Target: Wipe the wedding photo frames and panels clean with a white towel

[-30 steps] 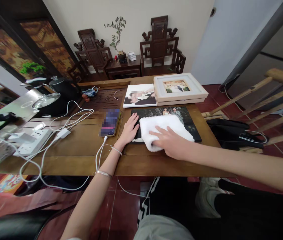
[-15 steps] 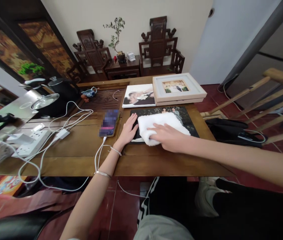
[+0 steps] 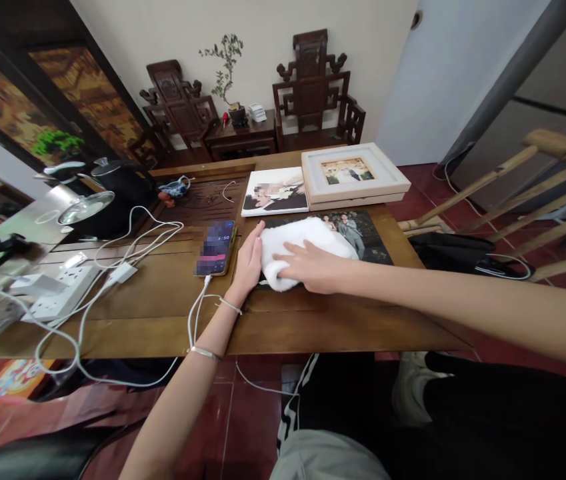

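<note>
Under my right hand is a folded white fluffy towel, held and pressed flat on a dark photo print. Its fingers lie spread over the towel, and the thumb side sits by the front fold. Two standing figures show on the uncovered part of the print; the towel hides much of the rest. At the print's left edge, my left hand stands on its side with fingers stretched out, close against the towel and holding nothing. A silver bangle and a thin bracelet circle the left wrist and forearm.
Behind the print lie a white photo panel and a framed picture. Left of my left hand, a phone is plugged into a white cable. Further left are a power strip, tangled cords and a black pot.
My right hand has slid the towel leftward over the print, baring more on the right. My left hand has turned from lying flat to standing on its side.
</note>
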A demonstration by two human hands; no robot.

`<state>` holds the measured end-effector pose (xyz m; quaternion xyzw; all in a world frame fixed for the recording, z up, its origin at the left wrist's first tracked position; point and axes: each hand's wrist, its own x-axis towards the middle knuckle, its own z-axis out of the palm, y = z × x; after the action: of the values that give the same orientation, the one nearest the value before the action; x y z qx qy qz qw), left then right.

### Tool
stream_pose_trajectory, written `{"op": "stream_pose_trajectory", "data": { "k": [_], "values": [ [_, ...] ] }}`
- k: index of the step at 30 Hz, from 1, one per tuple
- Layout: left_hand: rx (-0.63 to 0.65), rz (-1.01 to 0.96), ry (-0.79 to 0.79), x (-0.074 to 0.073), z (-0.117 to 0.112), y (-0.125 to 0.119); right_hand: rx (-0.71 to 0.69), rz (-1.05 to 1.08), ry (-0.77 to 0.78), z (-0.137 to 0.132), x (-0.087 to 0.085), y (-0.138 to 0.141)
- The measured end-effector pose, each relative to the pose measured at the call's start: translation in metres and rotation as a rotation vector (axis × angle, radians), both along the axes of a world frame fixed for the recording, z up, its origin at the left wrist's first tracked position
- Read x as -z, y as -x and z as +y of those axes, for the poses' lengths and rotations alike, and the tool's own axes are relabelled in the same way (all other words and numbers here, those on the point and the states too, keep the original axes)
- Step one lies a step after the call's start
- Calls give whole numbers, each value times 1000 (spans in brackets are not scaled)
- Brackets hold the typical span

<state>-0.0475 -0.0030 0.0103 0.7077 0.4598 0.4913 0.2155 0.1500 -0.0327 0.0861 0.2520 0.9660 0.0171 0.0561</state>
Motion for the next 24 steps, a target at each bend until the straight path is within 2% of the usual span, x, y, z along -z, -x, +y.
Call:
{"op": "stream_pose_trajectory", "data": {
  "k": [3,6,9,11,14,18,24],
  "values": [
    [14,22,8,0,0,0,-115,-5,23,-20,3,-8],
    [23,53,10,2,2,1,-167,17,61,-33,1,-22],
    [48,156,2,6,6,1,-124,56,113,-36,-5,-39],
    [77,229,7,10,8,2,-23,58,134,-32,-8,-50],
    [100,278,22,14,10,2,149,40,97,-15,-9,-62],
    [99,276,22,15,11,2,234,58,61,23,-8,-61],
    [87,268,34,14,11,3,261,196,137,75,-20,-19]
  ]
}}
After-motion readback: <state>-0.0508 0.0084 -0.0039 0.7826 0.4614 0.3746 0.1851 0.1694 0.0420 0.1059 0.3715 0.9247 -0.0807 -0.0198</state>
